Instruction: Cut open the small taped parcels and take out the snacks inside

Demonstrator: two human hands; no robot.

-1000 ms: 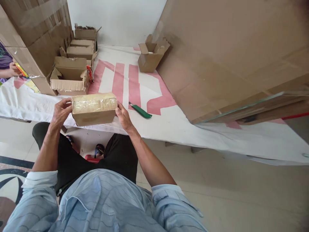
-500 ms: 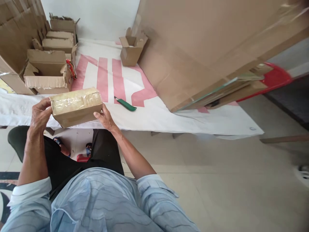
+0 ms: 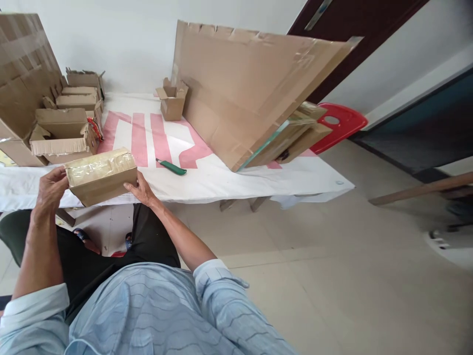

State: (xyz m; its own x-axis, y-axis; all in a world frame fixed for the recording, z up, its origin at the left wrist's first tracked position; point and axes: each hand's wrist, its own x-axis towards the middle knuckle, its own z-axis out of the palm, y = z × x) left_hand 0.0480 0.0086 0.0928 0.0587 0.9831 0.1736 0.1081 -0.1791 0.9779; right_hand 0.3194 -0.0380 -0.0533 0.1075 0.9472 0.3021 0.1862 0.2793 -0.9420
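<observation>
A small cardboard box, closed and with shiny clear tape over its upper face, is held between my two hands at the table's front edge. My left hand grips its left end, and my right hand clasps the right end with the thumb on the near side. The box tilts slightly, its right end a bit higher. To the right of it a green utility knife lies on the white and pink cloth, apart from both hands.
Several open cardboard boxes stand at the left, beside a large carton. A small open box sits at the back. A big cardboard sheet leans at the right, near a red plastic chair.
My view has swung up and to the right, so the table appears further left and a dark door shows at the back. Both hands keep hold of the box.
</observation>
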